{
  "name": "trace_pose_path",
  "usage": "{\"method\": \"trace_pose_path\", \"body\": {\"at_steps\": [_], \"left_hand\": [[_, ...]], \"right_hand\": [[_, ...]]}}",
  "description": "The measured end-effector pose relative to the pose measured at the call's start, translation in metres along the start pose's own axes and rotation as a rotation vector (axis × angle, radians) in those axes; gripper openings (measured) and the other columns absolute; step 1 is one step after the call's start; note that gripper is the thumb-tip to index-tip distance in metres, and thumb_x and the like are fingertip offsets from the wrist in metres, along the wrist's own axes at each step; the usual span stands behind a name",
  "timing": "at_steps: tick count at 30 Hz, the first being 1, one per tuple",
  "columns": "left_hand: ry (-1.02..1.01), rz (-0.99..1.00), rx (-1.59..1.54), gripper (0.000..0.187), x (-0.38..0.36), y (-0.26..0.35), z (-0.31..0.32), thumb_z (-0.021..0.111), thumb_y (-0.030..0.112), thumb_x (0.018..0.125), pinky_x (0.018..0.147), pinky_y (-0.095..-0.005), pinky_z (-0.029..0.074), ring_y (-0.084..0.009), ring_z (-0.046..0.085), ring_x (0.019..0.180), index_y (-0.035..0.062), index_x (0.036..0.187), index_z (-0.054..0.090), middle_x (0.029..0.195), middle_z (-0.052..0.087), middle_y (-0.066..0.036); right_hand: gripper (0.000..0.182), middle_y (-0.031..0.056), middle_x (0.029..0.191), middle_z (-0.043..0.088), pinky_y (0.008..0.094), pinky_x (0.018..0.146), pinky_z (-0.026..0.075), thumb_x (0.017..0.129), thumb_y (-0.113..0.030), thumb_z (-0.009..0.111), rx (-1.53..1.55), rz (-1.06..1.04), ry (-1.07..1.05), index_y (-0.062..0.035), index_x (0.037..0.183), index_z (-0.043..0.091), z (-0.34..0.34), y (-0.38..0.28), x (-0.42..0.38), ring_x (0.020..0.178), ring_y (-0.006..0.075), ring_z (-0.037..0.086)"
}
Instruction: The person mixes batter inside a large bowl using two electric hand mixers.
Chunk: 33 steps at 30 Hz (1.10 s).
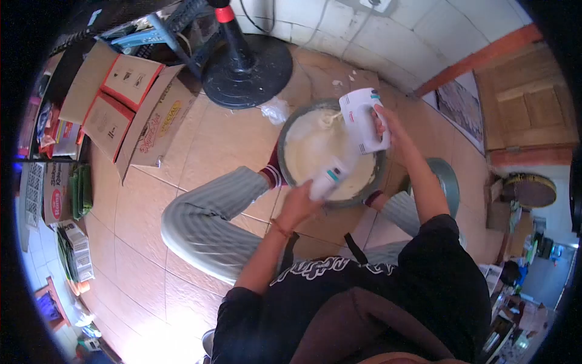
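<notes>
The left hand (299,205) curls round one hand mixer (331,176) and the right hand (393,120) round a second mixer (353,110), over soft batter (302,150) in a tub (348,204), and both hard mixers probably feel heavy and shaky, so handles (385,141) are best.

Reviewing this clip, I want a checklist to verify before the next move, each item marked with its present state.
1. Right hand has a grip on its mixer: ok.
2. Left hand holds the second mixer: ok.
3. Basin stands on the floor: ok.
4. Pale mixture level throughout: not ok, ridges show near the far rim.
5. Beaters sunk in the mixture: cannot tell.
</notes>
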State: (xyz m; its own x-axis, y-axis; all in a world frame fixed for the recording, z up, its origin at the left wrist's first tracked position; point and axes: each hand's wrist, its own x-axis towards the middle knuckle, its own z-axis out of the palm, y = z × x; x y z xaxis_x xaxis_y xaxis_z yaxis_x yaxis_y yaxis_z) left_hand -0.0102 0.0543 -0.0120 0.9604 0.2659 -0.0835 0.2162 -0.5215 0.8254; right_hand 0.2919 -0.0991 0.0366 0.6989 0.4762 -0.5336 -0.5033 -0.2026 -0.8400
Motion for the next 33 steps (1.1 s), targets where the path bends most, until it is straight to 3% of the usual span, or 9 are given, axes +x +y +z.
{"method": "trace_pose_path", "body": {"at_steps": [4,7,12,17,20,23,28,30,33], "left_hand": [[0.137,-0.014,0.006,0.034,0.009,-0.001,-0.025,0.068,0.024,0.069,0.062,-0.0428,0.049,-0.0380,0.061,0.072,0.0001,0.091,0.057,0.074,0.061,-0.023],[0.215,-0.047,0.023,0.030,0.018,-0.004,-0.043,0.068,0.022,0.069,0.059,-0.0423,0.049,-0.0379,0.062,0.068,-0.0005,0.085,0.057,0.072,0.061,-0.023],[0.283,-0.119,-0.062,0.027,0.023,0.001,-0.057,0.067,0.021,0.070,0.054,-0.0411,0.049,-0.0338,0.063,0.059,-0.0012,0.081,0.057,0.067,0.061,-0.022],[0.278,-0.185,-0.118,0.028,0.028,-0.015,-0.061,0.067,0.022,0.071,0.048,-0.0371,0.048,-0.0290,0.063,0.054,-0.0018,0.081,0.056,0.065,0.061,-0.021],[0.277,-0.180,-0.093,0.029,0.029,0.004,-0.070,0.067,0.022,0.071,0.047,-0.0363,0.048,-0.0280,0.063,0.053,-0.0022,0.081,0.056,0.065,0.061,-0.021],[0.277,-0.156,-0.055,0.030,0.029,0.011,-0.067,0.067,0.023,0.071,0.048,-0.0366,0.049,-0.0281,0.063,0.054,-0.0024,0.081,0.056,0.065,0.061,-0.021],[0.252,-0.125,-0.030,0.030,0.034,-0.004,-0.062,0.067,0.024,0.072,0.052,-0.0391,0.049,-0.0320,0.063,0.057,-0.0027,0.081,0.057,0.066,0.061,-0.022],[0.242,-0.125,-0.025,0.030,0.036,-0.010,-0.060,0.067,0.024,0.072,0.054,-0.0404,0.049,-0.0343,0.063,0.060,-0.0029,0.082,0.057,0.068,0.061,-0.024],[0.205,-0.140,-0.005,0.030,0.037,-0.007,-0.063,0.066,0.022,0.070,0.056,-0.0413,0.049,-0.0369,0.063,0.064,-0.0032,0.083,0.057,0.071,0.061,-0.025]], "right_hand": [[0.028,-0.0045,0.054,0.046,0.0199,0.036,0.033,0.082,-0.036,0.062,-0.077,-0.058,0.087,-0.0099,0.082,0.053,-0.021,0.017,-0.034,0.038,0.0038,0.038],[0.031,-0.0023,0.054,0.048,0.0221,0.037,0.034,0.083,-0.037,0.061,-0.404,-0.051,0.136,-0.0066,0.080,0.054,-0.031,0.033,-0.061,0.038,0.0056,0.041],[0.040,0.0026,0.056,0.052,0.0238,0.039,0.035,0.083,-0.042,0.060,-0.875,-0.093,-0.076,-0.0021,0.081,0.059,-0.031,0.067,-0.122,0.041,0.0077,0.045],[0.060,0.0142,0.066,0.058,0.0357,0.060,0.046,0.082,-0.057,0.049,-1.195,-0.211,-0.146,0.0006,0.087,0.062,-0.007,0.120,-0.173,0.062,0.0231,0.057],[0.066,0.0187,0.073,0.059,0.0387,0.071,0.045,0.082,-0.061,0.045,-1.171,-0.083,-0.237,0.0023,0.087,0.061,0.022,0.122,-0.196,0.072,0.0292,0.057],[0.061,0.0145,0.065,0.057,0.0361,0.057,0.046,0.083,-0.059,0.048,-0.969,-0.143,-0.241,0.0016,0.083,0.060,0.060,0.125,-0.203,0.060,0.0233,0.058],[0.050,0.0042,0.051,0.048,0.0262,0.035,0.034,0.087,-0.052,0.048,-0.497,0.011,-0.190,-0.0027,0.077,0.055,0.111,0.123,-0.185,0.039,0.0113,0.046],[0.046,0.0014,0.046,0.043,0.0248,0.033,0.032,0.088,-0.049,0.048,-0.235,0.204,-0.115,-0.0046,0.079,0.054,0.113,0.138,-0.161,0.034,0.0104,0.041],[0.042,-0.0006,0.046,0.038,0.0243,0.034,0.031,0.088,-0.048,0.048,0.458,0.345,-0.075,-0.0064,0.081,0.052,0.104,0.122,-0.155,0.033,0.0097,0.036]]}}
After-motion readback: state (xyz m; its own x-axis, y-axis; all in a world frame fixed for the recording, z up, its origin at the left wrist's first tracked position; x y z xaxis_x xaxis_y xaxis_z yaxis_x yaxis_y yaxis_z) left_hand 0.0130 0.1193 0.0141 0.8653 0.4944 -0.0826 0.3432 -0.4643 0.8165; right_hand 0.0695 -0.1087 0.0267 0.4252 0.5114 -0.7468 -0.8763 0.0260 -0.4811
